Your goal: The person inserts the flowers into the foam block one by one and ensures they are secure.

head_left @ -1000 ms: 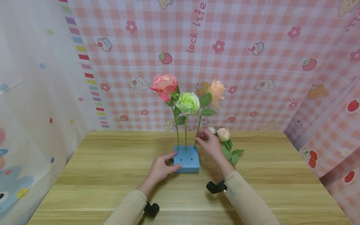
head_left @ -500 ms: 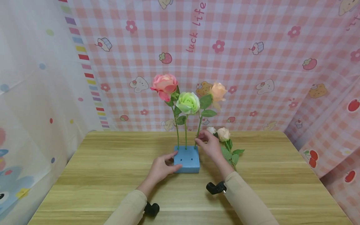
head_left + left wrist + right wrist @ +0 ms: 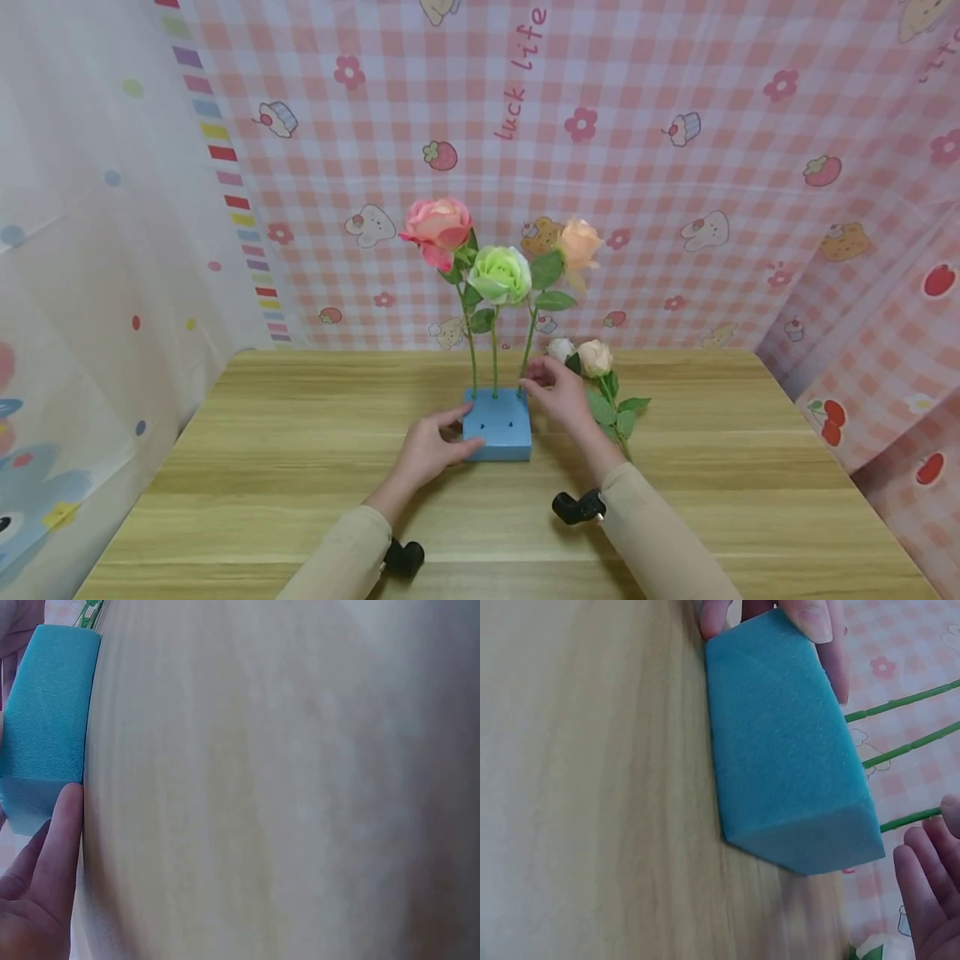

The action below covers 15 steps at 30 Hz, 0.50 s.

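In the head view, a blue foam block [image 3: 497, 429] lies on the table with a pink rose [image 3: 438, 229], a green rose [image 3: 501, 275] and a peach rose [image 3: 579, 243] standing in its back row. Two small holes show in its top nearer the front. My left hand [image 3: 429, 450] grips the block's left side, thumb in front and fingers behind. Low on the peach rose's stem [image 3: 911, 818], just above the foam, my right hand [image 3: 558, 396] pinches with thumb and fingers. The stem's lower end is hidden inside the block.
To the right of the block, a cream rose [image 3: 596, 358] and a white rose [image 3: 560, 349] lie on the wooden table [image 3: 300, 467]. A pink checked curtain [image 3: 630, 183] hangs behind the table's back edge.
My right hand has slid slightly down the peach rose's stem. The peach rose's head sits a touch lower than a second ago. My left hand stays on the block.
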Available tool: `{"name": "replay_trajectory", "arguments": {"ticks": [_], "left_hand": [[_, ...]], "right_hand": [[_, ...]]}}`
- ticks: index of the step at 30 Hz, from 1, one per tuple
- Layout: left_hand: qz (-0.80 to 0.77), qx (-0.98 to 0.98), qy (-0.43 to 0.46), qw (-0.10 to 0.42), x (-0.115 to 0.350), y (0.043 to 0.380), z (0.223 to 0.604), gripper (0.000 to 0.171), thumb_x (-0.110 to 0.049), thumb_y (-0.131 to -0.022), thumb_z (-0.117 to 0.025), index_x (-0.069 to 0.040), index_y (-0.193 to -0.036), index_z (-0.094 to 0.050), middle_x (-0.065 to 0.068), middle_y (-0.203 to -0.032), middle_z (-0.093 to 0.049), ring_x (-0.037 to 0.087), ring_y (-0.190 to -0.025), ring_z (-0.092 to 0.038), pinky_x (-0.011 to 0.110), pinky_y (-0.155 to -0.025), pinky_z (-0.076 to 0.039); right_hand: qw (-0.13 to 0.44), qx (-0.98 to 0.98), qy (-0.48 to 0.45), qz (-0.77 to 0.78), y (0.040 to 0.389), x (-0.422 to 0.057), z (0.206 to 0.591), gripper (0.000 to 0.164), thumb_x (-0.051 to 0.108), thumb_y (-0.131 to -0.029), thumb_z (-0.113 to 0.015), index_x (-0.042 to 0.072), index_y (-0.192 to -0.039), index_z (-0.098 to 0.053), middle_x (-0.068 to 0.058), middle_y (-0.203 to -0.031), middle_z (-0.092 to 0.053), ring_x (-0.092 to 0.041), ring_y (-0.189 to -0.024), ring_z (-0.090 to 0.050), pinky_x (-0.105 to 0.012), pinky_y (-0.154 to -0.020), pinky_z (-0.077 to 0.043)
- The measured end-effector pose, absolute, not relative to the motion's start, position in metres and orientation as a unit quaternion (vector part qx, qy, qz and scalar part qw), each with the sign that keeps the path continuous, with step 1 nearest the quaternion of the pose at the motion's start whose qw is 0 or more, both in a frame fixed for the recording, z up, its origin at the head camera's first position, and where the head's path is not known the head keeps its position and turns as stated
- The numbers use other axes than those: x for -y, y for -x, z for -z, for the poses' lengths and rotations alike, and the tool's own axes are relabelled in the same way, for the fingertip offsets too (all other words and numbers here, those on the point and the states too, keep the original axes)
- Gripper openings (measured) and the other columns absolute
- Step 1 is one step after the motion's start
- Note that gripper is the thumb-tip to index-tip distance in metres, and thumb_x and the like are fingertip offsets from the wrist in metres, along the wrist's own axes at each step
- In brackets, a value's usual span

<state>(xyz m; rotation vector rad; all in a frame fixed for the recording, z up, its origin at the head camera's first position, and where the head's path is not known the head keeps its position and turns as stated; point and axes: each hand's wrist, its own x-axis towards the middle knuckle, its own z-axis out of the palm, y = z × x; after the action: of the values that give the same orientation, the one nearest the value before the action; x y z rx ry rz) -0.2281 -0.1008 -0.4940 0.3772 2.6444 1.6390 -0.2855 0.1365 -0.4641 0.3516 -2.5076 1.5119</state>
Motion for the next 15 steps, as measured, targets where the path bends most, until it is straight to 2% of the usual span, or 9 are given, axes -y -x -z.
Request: {"name": "replay_trajectory", "arguments": {"ticks": [6, 15], "left_hand": [[-0.524, -0.843, -0.118, 0.005, 0.101, 0.228, 0.494, 0.059, -0.030, -0.081, -0.084, -0.012, -0.134, -0.064, 0.008, -0.105, -0.067, 0.020, -0.090, -0.065, 0.026, -0.067, -0.057], [-0.522, -0.846, -0.112, 0.008, 0.100, 0.228, 0.492, 0.060, -0.031, -0.081, -0.084, -0.012, -0.134, -0.064, 0.006, -0.103, -0.067, 0.019, -0.089, -0.063, 0.028, -0.067, -0.056]], "right_hand": [[0.072, 0.838, -0.135, -0.525, 0.282, -0.146, 0.468, 0.031, 0.007, -0.092, -0.072, -0.001, -0.121, -0.064, -0.013, -0.107, -0.070, -0.028, -0.098, -0.065, -0.042, -0.088, -0.052], [0.035, 0.837, -0.177, -0.517, 0.271, -0.164, 0.468, 0.033, 0.005, -0.093, -0.069, -0.006, -0.123, -0.061, -0.018, -0.107, -0.070, -0.029, -0.099, -0.065, -0.040, -0.088, -0.052]]}}
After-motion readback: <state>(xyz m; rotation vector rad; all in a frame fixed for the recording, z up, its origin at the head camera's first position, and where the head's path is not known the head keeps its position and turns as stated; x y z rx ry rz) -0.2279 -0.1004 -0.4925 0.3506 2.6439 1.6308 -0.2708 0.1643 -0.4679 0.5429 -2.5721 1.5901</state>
